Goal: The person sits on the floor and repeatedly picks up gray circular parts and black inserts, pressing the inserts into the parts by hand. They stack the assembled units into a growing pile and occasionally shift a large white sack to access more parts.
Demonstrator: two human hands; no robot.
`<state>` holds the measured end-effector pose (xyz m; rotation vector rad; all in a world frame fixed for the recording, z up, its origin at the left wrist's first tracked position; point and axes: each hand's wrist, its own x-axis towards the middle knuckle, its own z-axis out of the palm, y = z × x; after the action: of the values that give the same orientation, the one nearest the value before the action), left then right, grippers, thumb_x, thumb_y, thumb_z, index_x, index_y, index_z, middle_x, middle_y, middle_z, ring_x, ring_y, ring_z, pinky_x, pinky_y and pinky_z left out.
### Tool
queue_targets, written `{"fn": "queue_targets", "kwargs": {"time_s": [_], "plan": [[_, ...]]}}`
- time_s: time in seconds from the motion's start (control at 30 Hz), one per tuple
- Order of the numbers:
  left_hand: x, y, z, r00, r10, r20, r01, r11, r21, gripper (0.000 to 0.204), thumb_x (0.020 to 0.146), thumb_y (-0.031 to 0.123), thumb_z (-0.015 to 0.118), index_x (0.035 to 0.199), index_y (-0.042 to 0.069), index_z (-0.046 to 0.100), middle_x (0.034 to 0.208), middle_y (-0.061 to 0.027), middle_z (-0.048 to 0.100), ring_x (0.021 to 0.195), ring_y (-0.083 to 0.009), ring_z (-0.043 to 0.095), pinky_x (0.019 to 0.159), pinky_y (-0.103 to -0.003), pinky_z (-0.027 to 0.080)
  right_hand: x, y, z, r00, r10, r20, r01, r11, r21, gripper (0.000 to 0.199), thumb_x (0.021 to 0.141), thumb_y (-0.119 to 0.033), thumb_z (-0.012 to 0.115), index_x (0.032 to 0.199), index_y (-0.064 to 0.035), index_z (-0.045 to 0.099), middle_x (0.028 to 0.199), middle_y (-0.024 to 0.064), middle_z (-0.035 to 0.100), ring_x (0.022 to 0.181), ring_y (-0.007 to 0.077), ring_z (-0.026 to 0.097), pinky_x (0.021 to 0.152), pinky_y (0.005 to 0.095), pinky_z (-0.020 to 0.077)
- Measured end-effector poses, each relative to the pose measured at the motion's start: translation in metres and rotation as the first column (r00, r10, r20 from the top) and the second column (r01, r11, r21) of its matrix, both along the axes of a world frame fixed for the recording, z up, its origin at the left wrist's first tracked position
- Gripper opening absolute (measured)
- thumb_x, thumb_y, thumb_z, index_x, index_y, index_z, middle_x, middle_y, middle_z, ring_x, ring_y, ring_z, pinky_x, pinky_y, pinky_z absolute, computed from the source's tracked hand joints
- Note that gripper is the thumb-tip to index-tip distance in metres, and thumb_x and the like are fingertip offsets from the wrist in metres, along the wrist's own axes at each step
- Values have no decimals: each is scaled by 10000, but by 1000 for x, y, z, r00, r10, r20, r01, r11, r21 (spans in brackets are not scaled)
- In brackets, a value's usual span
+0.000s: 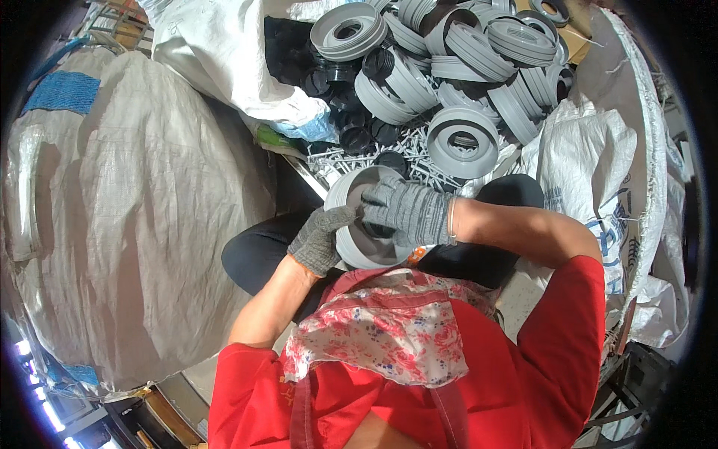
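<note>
I hold a grey round plastic ring part (359, 251) over my lap with both gloved hands. My left hand (320, 238) grips its left rim from the side. My right hand (407, 211) lies over the top of it, fingers curled into the middle opening. Both hands wear grey knit gloves. A heap of the same grey ring parts (449, 60) lies just ahead, with one lone ring (464, 142) closest to me. Small black caps (359, 135) and white screws or pins (419, 161) are scattered below the heap.
A large bulging white woven sack (142, 217) fills the left side. More white sacks (598, 157) line the right, and a crumpled one (232, 60) lies at the upper left. A metal frame (636, 382) stands at the lower right.
</note>
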<state>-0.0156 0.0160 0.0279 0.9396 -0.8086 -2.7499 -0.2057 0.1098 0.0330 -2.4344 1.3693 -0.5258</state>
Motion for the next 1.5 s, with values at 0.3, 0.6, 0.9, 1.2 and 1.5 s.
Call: {"fn": "queue_targets", "kwargs": {"time_s": [0.3, 0.6, 0.9, 1.2, 1.5], "plan": [[-4, 20, 0, 977, 104, 184, 69, 668, -741, 510, 687, 235, 777, 1097, 1, 583, 961, -88, 661, 854, -144, 613, 753, -288, 500, -4, -6, -31, 419, -783, 461, 102, 545, 832, 705, 737, -468, 671, 1176, 47, 472, 885, 250, 592, 881, 443, 582, 857, 423, 467], [-12, 49, -5, 992, -1, 125, 119, 306, -945, 457, 685, 225, 768, 1061, 35, 591, 934, -89, 662, 825, -143, 629, 743, -288, 497, -47, 7, -47, 909, -269, 319, 219, 958, 183, 470, 699, -241, 720, 1060, -3, 537, 867, 170, 628, 783, 321, 635, 622, 368, 503], [-12, 37, 5, 996, 5, 91, 57, 744, -666, 569, 683, 227, 790, 1151, 5, 555, 999, -79, 661, 889, -145, 623, 771, -292, 500, -13, 24, -20, 917, -395, 64, 376, 905, 200, 760, 783, -335, 631, 1386, -43, 273, 1371, 342, 240, 1235, 456, 362, 1016, 434, 348], [-4, 26, -25, 955, -145, 258, 206, -300, -931, 770, 654, 208, 796, 1304, 24, 425, 1193, -214, 538, 1132, -378, 507, 969, -421, 397, -96, -12, 5, 628, -590, -508, 644, 760, -87, 379, 820, -169, 467, 1167, -21, 507, 1125, 224, 538, 1026, 343, 542, 894, 438, 420], [-41, -11, -31, 988, 115, -98, -146, 562, -814, 858, 681, 254, 806, 1345, -29, 342, 1177, -141, 568, 1065, -202, 548, 897, -339, 474, -146, -15, -2, 792, -607, -65, 582, 783, -220, 393, 856, -189, 484, 1205, -9, 501, 1124, 192, 578, 1019, 340, 562, 906, 385, 435]]}}
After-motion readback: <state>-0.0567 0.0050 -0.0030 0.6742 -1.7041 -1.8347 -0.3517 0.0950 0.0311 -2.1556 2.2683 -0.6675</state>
